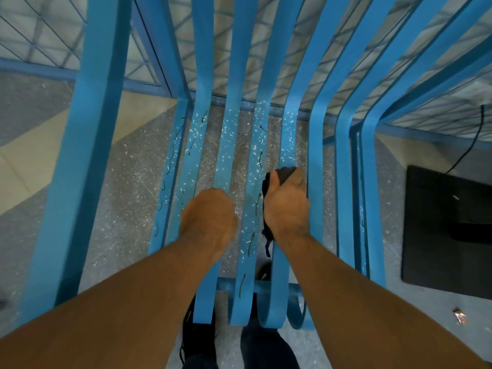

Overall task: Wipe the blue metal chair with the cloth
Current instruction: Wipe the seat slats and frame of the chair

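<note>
**A:** What is nearest, at six o'clock?

**B:** A dark shoe (197, 334) and dark trouser legs on the speckled floor (127, 195). They sit under the curled front ends of the slats of the blue metal chair (87, 155) and its crossbar (229, 286).

**A:** And the hands?

**B:** Both bare forearms reach in from the lower corners. The left hand (209, 222) lies knuckles-up on the seat slats just left of centre. Its fingers bend away over the slats with the tips hidden, so I cannot tell whether they grasp anything. The right hand (286, 206) is just right of centre, with its fingers curled tight round a dark cloth (285, 173) held down on a slat. A tail of the cloth hangs out by the wrist. One slat shows bare between the two hands.

**A:** Where is the chair itself?

**B:** It fills the view. The seat slats run from six o'clock through the centre, flecked with white bits and thin brown streaks. They then bend up into the backrest toward twelve and one.

**A:** Beyond it?

**B:** A wire mesh panel (40, 35) runs from ten to two o'clock. At three lies a black mat (447, 235), with a black cable (471, 145) trailing to it. At four is a small crumpled wrapper (459, 315), its print too small to read.
</note>
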A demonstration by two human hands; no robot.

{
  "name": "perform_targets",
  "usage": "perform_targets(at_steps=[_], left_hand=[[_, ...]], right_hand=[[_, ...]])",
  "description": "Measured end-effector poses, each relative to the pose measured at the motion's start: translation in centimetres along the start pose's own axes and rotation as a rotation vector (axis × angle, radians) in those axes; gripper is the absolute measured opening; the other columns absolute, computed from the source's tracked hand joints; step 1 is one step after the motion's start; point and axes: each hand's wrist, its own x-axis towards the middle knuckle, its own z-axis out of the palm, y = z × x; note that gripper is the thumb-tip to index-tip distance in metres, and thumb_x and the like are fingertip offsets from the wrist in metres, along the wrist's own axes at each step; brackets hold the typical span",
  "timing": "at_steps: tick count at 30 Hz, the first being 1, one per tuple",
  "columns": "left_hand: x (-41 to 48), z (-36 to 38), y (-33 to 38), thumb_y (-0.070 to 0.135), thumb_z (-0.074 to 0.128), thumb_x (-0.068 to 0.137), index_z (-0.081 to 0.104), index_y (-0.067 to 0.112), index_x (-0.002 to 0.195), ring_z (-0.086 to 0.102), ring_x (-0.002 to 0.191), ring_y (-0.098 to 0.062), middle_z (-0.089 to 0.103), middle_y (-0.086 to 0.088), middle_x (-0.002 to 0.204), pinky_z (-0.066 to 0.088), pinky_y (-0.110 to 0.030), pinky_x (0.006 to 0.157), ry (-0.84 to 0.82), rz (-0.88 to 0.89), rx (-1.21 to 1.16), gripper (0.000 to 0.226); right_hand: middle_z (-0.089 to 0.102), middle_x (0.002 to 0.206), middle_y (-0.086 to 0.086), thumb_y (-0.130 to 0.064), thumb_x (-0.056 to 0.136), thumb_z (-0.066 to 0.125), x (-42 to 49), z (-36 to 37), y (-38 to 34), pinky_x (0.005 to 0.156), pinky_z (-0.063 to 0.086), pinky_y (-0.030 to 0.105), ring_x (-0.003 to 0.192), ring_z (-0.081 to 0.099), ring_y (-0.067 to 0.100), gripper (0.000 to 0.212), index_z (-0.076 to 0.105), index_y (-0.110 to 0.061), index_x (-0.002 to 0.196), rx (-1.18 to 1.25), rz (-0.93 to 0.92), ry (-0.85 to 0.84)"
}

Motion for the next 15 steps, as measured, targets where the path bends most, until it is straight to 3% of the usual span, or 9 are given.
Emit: perform_targets(at_steps=[4, 7, 9, 12, 15], left_hand=[[0.0, -0.3, 0.2, 0.024, 0.059, 0.095, 0.052, 0.017, 0.068, 0.054, 0.055, -0.011, 0.058, 0.000, 0.067, 0.035, -0.020, 0.042, -0.003, -0.008, 0.029, 0.029], [-0.1, -0.4, 0.4, 0.024, 0.060, 0.095, 0.052, 0.016, 0.072, 0.049, 0.052, -0.008, 0.056, 0.001, 0.065, 0.029, -0.018, 0.039, 0.015, -0.020, 0.063, 0.026], [-0.2, -0.5, 0.5, 0.024, 0.060, 0.095, 0.048, 0.018, 0.069, 0.045, 0.052, -0.007, 0.052, 0.003, 0.064, 0.027, -0.018, 0.040, 0.014, -0.006, 0.095, 0.029], [0.3, -0.9, 0.6, 0.025, 0.058, 0.095, 0.045, 0.019, 0.065, 0.046, 0.054, -0.008, 0.051, 0.004, 0.065, 0.029, -0.020, 0.043, -0.026, 0.012, 0.155, 0.034], [1.2, -1.9, 0.8, 0.032, 0.055, 0.097, 0.045, 0.020, 0.066, 0.046, 0.057, -0.010, 0.050, 0.003, 0.067, 0.033, -0.024, 0.048, -0.090, 0.027, 0.191, 0.034]], right_hand=[[0.034, 0.152, 0.010, -0.050, 0.101, 0.031, -3.0, -0.9, 1.2, 0.095, 0.047, 0.045, 0.126, 0.048, 0.035, 0.068, 0.009, -0.015, 0.155, 0.021, -0.034, -0.063], [0.041, 0.149, 0.008, -0.044, 0.104, 0.024, -3.3, -1.8, 1.0, 0.097, 0.043, 0.038, 0.124, 0.049, 0.031, 0.057, 0.009, -0.025, 0.155, 0.168, 0.062, -0.115], [0.054, 0.135, 0.013, -0.040, 0.105, 0.025, -3.4, -1.9, 0.9, 0.089, 0.046, 0.037, 0.112, 0.057, 0.033, 0.054, 0.008, -0.030, 0.155, 0.151, 0.129, -0.136], [0.065, 0.111, 0.014, -0.048, 0.101, 0.030, -3.2, -1.2, 1.1, 0.074, 0.050, 0.038, 0.098, 0.064, 0.035, 0.055, 0.024, -0.023, 0.150, 0.073, 0.179, -0.081], [0.060, 0.098, 0.007, -0.054, 0.098, 0.034, -2.1, -0.4, 1.1, 0.066, 0.049, 0.036, 0.094, 0.064, 0.034, 0.053, 0.043, -0.009, 0.124, 0.025, 0.165, -0.068]])
